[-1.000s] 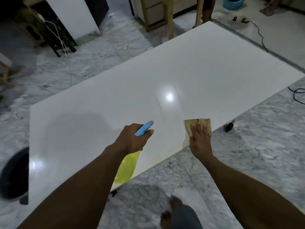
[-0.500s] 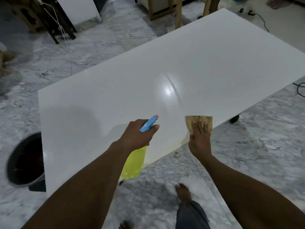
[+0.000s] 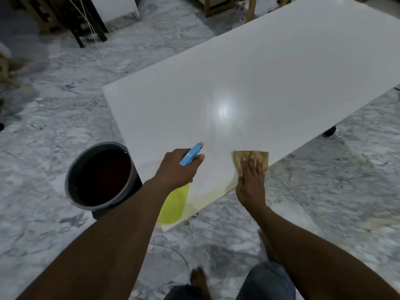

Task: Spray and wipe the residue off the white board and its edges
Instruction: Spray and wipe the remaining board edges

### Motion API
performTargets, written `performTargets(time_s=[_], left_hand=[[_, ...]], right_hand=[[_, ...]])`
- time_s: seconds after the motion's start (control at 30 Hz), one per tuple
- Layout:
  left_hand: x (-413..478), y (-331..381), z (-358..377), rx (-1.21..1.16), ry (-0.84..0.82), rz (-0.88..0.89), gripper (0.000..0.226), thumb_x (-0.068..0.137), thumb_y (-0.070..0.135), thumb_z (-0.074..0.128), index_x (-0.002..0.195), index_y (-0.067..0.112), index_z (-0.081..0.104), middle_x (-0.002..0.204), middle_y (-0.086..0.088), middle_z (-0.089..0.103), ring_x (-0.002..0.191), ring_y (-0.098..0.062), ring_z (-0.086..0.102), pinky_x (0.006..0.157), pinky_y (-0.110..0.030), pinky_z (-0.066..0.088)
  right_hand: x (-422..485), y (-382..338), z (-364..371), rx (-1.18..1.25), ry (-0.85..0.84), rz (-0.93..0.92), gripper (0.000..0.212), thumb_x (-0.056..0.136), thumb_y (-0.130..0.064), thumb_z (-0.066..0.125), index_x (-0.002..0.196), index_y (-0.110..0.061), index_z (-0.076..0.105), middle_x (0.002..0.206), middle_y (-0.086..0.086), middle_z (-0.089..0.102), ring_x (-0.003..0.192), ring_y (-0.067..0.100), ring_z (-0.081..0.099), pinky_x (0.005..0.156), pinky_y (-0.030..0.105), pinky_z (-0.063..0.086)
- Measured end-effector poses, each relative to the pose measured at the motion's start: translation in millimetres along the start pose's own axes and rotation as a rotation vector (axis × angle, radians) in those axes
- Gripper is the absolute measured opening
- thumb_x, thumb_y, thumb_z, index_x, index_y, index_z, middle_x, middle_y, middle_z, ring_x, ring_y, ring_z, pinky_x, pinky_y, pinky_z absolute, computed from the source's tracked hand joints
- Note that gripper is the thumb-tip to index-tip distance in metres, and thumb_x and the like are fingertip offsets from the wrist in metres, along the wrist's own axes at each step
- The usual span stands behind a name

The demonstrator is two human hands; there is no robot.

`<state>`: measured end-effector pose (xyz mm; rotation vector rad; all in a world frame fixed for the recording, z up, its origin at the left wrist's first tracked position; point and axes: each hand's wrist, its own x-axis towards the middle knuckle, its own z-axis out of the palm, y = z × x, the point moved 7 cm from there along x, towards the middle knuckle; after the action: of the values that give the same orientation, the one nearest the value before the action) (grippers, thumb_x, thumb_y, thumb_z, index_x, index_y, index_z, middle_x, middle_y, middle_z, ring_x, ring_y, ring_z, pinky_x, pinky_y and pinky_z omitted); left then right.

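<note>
Yellow spray bottle [image 3: 173, 204] half behind left hand [image 3: 175, 169]

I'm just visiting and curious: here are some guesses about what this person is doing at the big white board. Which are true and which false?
1. The left hand grips a yellow spray bottle with a blue nozzle. True.
2. The right hand lies flat on a tan cloth at the near edge of the glossy white board. True.
3. The cloth is bright red. False: it is tan.
4. A dark round bucket stands on top of the board. False: it stands on the marble floor, beside the board's left corner.
5. A yellowish stain shows on the board near its front edge. True.
</note>
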<state>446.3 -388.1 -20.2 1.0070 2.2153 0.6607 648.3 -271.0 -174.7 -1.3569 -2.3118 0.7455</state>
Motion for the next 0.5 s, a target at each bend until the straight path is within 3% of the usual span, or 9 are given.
performTargets(time_s=[0.1, 0.23, 0.3, 0.4, 0.5], left_hand=[[-26.1, -44.0, -20.4, 0.024, -0.016, -0.021, 0.042, 0.105, 0.045, 0.059, 0.107, 0.004, 0.071, 0.065, -0.005, 0.064, 0.061, -0.019, 0.076, 0.061, -0.027, 0.052], [-45.9, -83.2, -39.0, -0.006, 0.027, -0.019, 0.044, 0.101, 0.052, 0.057, 0.101, 0.009, 0.069, 0.080, -0.021, 0.069, 0.076, -0.037, 0.075, 0.080, -0.051, 0.062], [-57.2, -95.3, -41.5, -0.044, 0.030, -0.031, 0.039, 0.101, 0.051, 0.059, 0.097, 0.013, 0.067, 0.082, -0.024, 0.068, 0.077, -0.040, 0.074, 0.077, -0.049, 0.062], [-75.2, -113.4, -43.2, -0.109, 0.045, -0.074, 0.042, 0.103, 0.044, 0.062, 0.103, 0.002, 0.069, 0.073, -0.023, 0.065, 0.073, -0.040, 0.074, 0.063, -0.036, 0.055], [-89.9, -123.1, -44.1, -0.150, 0.056, -0.080, 0.042, 0.102, 0.040, 0.066, 0.099, -0.003, 0.069, 0.064, -0.013, 0.059, 0.068, -0.038, 0.073, 0.062, -0.037, 0.055]], right_hand=[[-36.5, -38.4, 28.1, 0.010, -0.034, 0.039, 0.053, 0.100, -0.021, 0.030, 0.152, -0.011, 0.033, 0.164, 0.010, 0.014, 0.152, 0.032, 0.000, 0.119, 0.060, 0.014], [-57.1, -70.1, 44.3, 0.000, -0.041, 0.043, 0.054, 0.099, -0.018, 0.030, 0.153, -0.010, 0.029, 0.165, 0.010, 0.012, 0.152, 0.033, -0.001, 0.119, 0.060, 0.011], [-68.6, -81.1, 49.3, 0.000, -0.036, 0.023, 0.057, 0.097, -0.022, 0.026, 0.152, -0.008, 0.031, 0.164, 0.013, 0.014, 0.151, 0.034, 0.000, 0.119, 0.061, 0.012], [-96.8, -105.1, 65.2, 0.019, -0.058, -0.012, 0.056, 0.098, -0.022, 0.026, 0.151, -0.006, 0.032, 0.163, 0.014, 0.015, 0.151, 0.034, 0.000, 0.118, 0.062, 0.016], [-119.7, -133.0, 79.4, 0.053, -0.081, -0.059, 0.061, 0.093, -0.022, 0.025, 0.151, -0.006, 0.032, 0.163, 0.013, 0.013, 0.151, 0.034, 0.000, 0.120, 0.059, 0.013]])
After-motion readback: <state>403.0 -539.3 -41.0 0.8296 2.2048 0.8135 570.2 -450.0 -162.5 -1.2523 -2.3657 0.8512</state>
